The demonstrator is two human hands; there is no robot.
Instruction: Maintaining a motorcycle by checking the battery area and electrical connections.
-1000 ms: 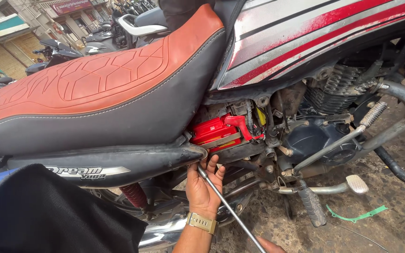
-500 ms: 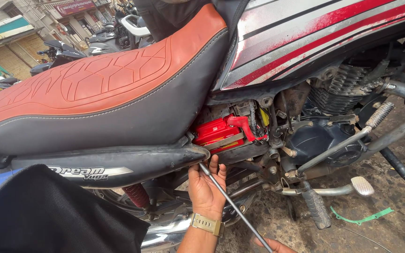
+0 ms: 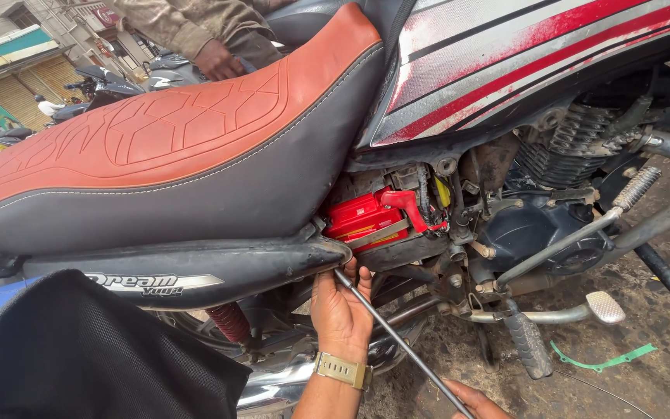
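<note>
A motorcycle stands side-on, with a brown and black seat (image 3: 172,147) and a black side panel (image 3: 195,268). My left hand (image 3: 340,310), with a gold watch on its wrist, is under the panel's front tip. Its fingers pinch the upper end of a long thin metal rod (image 3: 397,341), and the rod's tip touches the panel's lower edge. The rod slants down to the right into my right hand (image 3: 471,399), of which only the fingers show at the bottom edge. A red battery (image 3: 362,219) sits in the frame just above my left hand.
The engine (image 3: 537,225), kick lever (image 3: 583,229) and footrest (image 3: 605,306) lie to the right. A green strip (image 3: 599,361) lies on the gritty ground. Dark cloth (image 3: 79,357) fills the lower left. Another person's hand (image 3: 215,58) rests behind the seat. Parked scooters stand far left.
Both hands and the rod stay in nearly the same place at the panel's edge. The view has tilted a little, and another person's hand now shows behind the seat.
</note>
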